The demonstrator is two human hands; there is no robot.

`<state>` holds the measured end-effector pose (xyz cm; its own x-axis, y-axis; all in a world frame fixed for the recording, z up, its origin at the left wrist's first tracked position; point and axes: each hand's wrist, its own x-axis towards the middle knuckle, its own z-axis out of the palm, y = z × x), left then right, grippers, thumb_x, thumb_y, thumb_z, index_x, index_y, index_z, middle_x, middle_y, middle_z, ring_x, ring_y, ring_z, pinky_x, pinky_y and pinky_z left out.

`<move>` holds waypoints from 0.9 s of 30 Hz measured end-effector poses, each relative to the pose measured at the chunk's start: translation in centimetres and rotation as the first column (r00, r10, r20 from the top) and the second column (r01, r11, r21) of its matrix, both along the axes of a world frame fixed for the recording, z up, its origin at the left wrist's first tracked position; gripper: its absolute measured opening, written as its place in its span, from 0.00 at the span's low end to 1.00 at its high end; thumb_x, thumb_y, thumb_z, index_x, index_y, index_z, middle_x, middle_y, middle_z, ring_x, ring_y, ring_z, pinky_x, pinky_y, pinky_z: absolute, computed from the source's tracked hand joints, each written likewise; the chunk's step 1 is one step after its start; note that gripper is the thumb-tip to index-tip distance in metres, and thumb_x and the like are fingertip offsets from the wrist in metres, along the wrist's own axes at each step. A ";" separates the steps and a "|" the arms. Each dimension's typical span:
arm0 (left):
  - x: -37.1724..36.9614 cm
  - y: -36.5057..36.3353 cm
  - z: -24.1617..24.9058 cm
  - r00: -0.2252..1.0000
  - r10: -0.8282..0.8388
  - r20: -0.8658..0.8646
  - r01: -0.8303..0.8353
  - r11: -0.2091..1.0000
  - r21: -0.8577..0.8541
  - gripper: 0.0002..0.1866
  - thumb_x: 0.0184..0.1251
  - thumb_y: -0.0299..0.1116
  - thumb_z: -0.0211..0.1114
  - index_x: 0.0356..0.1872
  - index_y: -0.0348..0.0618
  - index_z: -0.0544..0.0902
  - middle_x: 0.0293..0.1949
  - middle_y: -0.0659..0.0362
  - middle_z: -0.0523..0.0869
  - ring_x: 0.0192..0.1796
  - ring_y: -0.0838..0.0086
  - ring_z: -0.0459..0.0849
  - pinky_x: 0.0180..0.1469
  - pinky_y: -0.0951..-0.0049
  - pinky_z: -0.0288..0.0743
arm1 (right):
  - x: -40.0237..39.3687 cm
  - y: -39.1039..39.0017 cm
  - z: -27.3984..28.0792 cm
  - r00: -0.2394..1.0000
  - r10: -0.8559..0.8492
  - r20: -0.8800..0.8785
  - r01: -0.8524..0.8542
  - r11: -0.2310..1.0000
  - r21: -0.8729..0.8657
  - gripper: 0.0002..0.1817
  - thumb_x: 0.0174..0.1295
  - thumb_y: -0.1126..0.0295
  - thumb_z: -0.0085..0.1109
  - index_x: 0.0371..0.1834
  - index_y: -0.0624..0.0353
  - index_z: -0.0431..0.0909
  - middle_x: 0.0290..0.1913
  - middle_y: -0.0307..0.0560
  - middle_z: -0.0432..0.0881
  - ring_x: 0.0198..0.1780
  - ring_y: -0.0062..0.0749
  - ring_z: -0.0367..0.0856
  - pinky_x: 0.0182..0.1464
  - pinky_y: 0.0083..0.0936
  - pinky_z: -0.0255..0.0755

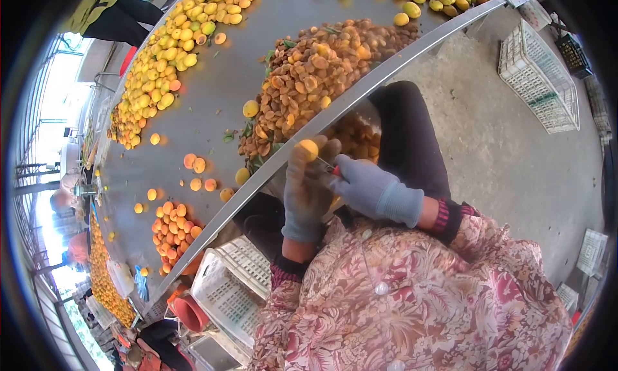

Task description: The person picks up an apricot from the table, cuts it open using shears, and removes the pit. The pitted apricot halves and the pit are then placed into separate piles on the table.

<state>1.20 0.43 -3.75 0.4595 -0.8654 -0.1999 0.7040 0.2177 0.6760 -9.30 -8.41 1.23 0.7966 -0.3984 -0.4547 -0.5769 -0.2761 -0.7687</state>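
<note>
In my gloved left hand (pixel 304 194), above the table's near edge, a yellow-orange apricot (pixel 309 150) is gripped at the fingertips. My right hand (pixel 370 185), in a grey-blue glove, is closed round a small red-handled tool (pixel 336 171). Its thin metal end reaches toward the apricot and the left fingers. Just past both hands, a heap of brown apricot pits (pixel 315 75) lies against the metal table's rim (pixel 386 71). More brown pieces (pixel 357 139) sit below the rim, between my knees.
Yellow apricots (pixel 170 55) are heaped along the table's far side. A smaller pile of orange apricots (pixel 174 232) lies at the left, near the rim. White plastic crates stand beside me (pixel 228 287) and on the floor at right (pixel 541 81). Other people are at the far left.
</note>
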 end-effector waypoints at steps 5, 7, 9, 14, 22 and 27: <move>-0.8 -0.5 0.7 0.998 -0.005 -0.070 0.006 1.000 0.021 0.32 0.70 0.60 0.42 0.41 0.37 0.79 0.39 0.46 0.84 0.47 0.61 0.82 0.54 0.62 0.74 | -0.3 0.8 -2.0 0.999 -0.022 0.034 0.026 0.990 -0.141 0.21 0.65 0.54 0.48 0.39 0.65 0.70 0.34 0.62 0.80 0.41 0.55 0.80 0.44 0.43 0.72; -0.8 -0.7 1.2 0.999 0.009 -0.052 -0.006 0.998 0.064 0.33 0.70 0.61 0.42 0.38 0.37 0.80 0.38 0.46 0.85 0.48 0.59 0.81 0.53 0.62 0.74 | -0.4 0.7 -1.7 0.997 -0.017 0.069 0.027 0.989 -0.144 0.21 0.64 0.54 0.48 0.39 0.65 0.70 0.34 0.62 0.80 0.41 0.55 0.80 0.44 0.43 0.72; -0.7 -0.7 1.0 0.998 0.018 -0.058 -0.012 0.994 0.105 0.33 0.69 0.62 0.42 0.38 0.37 0.80 0.38 0.46 0.85 0.48 0.58 0.81 0.54 0.60 0.74 | -0.4 0.7 -1.4 0.999 -0.023 0.049 0.030 0.990 -0.136 0.20 0.64 0.54 0.50 0.39 0.65 0.70 0.33 0.61 0.80 0.40 0.55 0.79 0.44 0.43 0.72; -0.1 -0.5 0.2 0.983 -0.018 -0.182 0.019 1.000 0.003 0.34 0.68 0.63 0.43 0.39 0.37 0.80 0.39 0.46 0.85 0.48 0.54 0.81 0.55 0.56 0.73 | -1.6 0.8 -3.4 0.996 0.011 0.093 0.008 0.979 -0.202 0.19 0.61 0.56 0.53 0.38 0.65 0.70 0.32 0.60 0.80 0.38 0.55 0.79 0.42 0.42 0.73; 0.7 0.3 1.8 0.831 0.083 0.550 -0.211 0.962 0.174 0.30 0.73 0.57 0.39 0.40 0.37 0.76 0.33 0.48 0.81 0.39 0.58 0.80 0.51 0.63 0.74 | -2.6 -0.6 1.3 0.789 -0.563 0.245 0.319 0.716 0.621 0.12 0.65 0.61 0.54 0.36 0.59 0.74 0.22 0.37 0.76 0.28 0.26 0.79 0.32 0.27 0.74; -0.4 0.8 0.8 -0.245 0.027 0.969 -0.405 0.905 -0.128 0.13 0.68 0.31 0.51 0.47 0.33 0.77 0.45 0.46 0.80 0.50 0.52 0.76 0.55 0.56 0.67 | 0.9 -0.8 -1.5 0.682 -0.559 0.472 0.107 0.715 0.691 0.12 0.67 0.62 0.54 0.40 0.61 0.76 0.32 0.32 0.78 0.34 0.13 0.73 0.38 0.15 0.71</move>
<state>0.83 1.21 -2.97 0.4137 -0.6863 0.5982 -0.8563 -0.0702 0.5117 -8.43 -9.16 -0.32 0.8294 -0.5388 -0.1478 0.1335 0.4480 -0.8840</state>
